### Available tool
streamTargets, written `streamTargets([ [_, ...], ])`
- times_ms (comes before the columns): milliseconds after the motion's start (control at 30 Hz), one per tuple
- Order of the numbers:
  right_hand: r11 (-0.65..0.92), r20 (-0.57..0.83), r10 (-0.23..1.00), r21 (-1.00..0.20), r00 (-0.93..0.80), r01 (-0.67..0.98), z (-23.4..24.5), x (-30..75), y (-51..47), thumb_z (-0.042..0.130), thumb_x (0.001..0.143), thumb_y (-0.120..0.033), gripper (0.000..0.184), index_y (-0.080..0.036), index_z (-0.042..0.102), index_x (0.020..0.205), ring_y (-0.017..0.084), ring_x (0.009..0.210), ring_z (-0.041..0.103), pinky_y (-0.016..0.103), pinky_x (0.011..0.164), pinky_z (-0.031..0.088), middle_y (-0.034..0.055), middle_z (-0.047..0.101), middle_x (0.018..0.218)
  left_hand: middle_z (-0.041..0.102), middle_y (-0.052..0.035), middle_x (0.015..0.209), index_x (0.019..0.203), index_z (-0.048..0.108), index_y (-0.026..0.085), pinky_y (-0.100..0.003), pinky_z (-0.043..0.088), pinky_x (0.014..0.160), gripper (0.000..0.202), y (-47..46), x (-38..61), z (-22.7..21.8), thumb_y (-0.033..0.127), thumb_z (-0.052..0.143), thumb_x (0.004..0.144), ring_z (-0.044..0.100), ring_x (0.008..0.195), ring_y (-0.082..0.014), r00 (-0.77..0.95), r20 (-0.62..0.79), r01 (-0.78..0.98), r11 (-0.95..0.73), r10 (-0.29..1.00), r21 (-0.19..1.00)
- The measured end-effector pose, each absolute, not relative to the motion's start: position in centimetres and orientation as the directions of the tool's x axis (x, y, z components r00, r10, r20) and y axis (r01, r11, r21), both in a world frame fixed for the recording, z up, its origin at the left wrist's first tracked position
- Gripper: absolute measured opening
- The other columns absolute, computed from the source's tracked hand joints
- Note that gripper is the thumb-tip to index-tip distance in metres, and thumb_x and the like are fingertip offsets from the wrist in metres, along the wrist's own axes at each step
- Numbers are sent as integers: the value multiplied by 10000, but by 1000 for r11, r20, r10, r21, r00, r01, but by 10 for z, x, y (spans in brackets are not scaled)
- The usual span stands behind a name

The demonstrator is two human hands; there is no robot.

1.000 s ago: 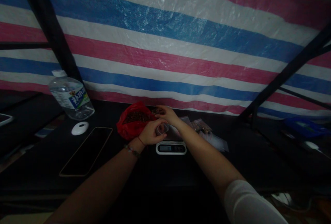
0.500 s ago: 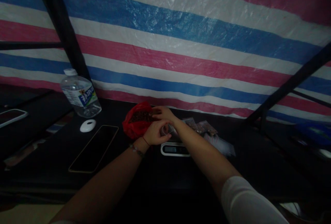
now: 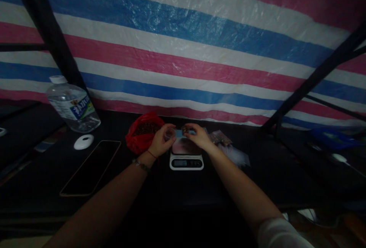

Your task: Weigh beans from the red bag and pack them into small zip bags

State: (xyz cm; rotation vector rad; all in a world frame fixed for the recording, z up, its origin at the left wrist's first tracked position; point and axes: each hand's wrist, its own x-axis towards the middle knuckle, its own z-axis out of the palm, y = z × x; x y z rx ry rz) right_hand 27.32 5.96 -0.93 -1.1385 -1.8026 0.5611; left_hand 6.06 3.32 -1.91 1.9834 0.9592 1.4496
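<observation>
My left hand [image 3: 162,141] is closed around a small clear plastic bag [image 3: 169,133], above the left side of a white digital kitchen scale [image 3: 187,163]. Across from it, my right hand [image 3: 197,135] pinches a few small brown pieces [image 3: 185,130] over the back of the scale's shiny plate. They are too small and dark for me to name. Left of my left hand sits an open red plastic bag [image 3: 137,141] filled with similar brown pieces. Small filled zip bags [image 3: 220,137] lie beyond my right wrist, and clear plastic bags [image 3: 236,155] lie beside them.
A large clear bottle [image 3: 76,107] stands at the back left, with a white oval case [image 3: 84,142] and a phone [image 3: 91,168] in front of it. Dark metal posts [image 3: 297,95] rise before a striped sheet [image 3: 185,57]. A blue item [image 3: 334,139] lies far right.
My right hand has come out of the red bag and moved right, over the scale, with brown pieces in its fingers. My arms no longer cross. The view has shifted slightly right.
</observation>
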Motion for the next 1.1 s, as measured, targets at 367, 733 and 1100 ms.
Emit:
streamTargets([
  [367,475,459,867,-647,-193,597,-32,288,43,718,696,-230,435,-213,638,1123,270,1197,531,477,1034,389,92,649,1165,624,-48,912,1083,547,191,-345,494,792,408,48,58,-27,317,634,705,616,842,-195,23,512,102,-511,859,853],
  [733,541,720,692,-559,45,628,-14,318,44,530,840,-233,232,-202,647,1038,233,1037,577,413,950,440,86,655,1045,627,-44,894,1096,565,196,-348,485,797,419,49,57,-29,315,652,703,608,834,-196,36,514,76,-515,857,853],
  [1100,531,707,707,-516,-16,673,-7,315,38,423,858,-168,264,-215,669,938,224,979,587,386,918,445,66,665,955,617,-85,1029,1262,490,158,-382,472,873,617,50,56,-28,387,657,713,603,934,-225,84,496,225,-501,864,836],
])
